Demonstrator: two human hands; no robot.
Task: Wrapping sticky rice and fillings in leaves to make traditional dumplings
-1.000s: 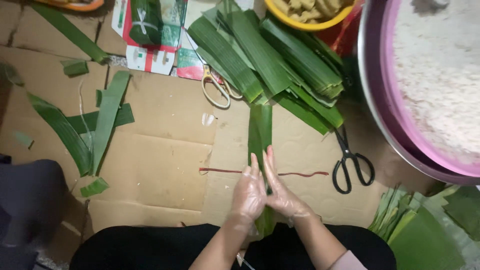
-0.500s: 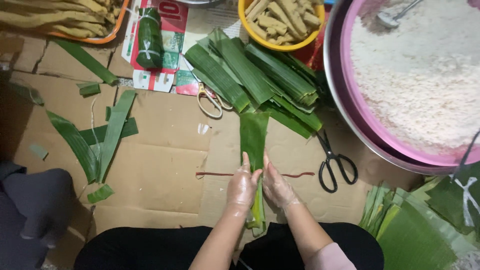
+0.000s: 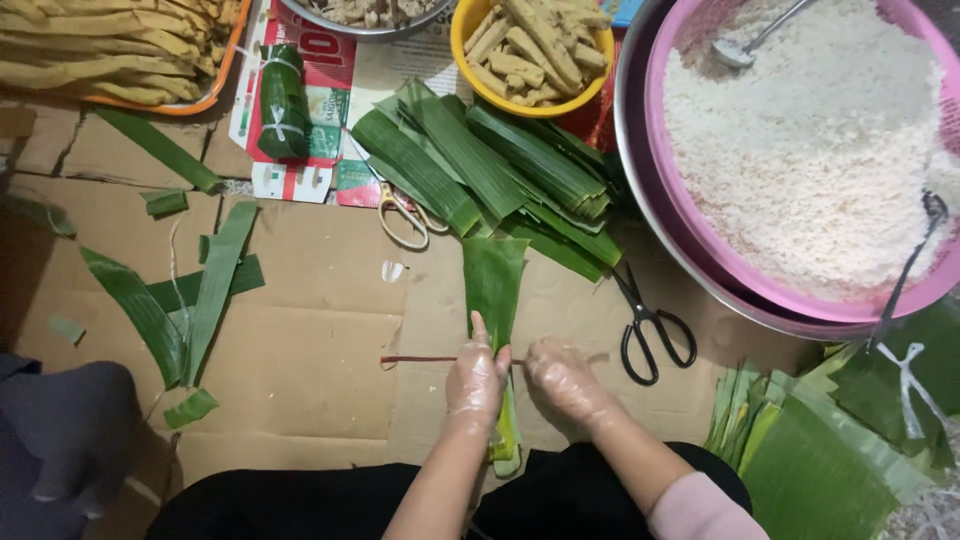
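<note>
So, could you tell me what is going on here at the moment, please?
A person in thin clear gloves presses a long green leaf strip flat on the brown cardboard floor covering. The left hand rests on the strip and the right hand sits just beside it, over a thin red string. Black-handled scissors lie to the right, below a fanned stack of green leaves.

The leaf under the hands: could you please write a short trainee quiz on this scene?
1. True or false: both the left hand and the right hand wear clear gloves.
2. Which lies just right of the long green leaf? A. black scissors B. a knife C. a cup
3. What fills the pink basin?

Key: 1 true; 2 A; 3 white rice, with a spoon in it.
</note>
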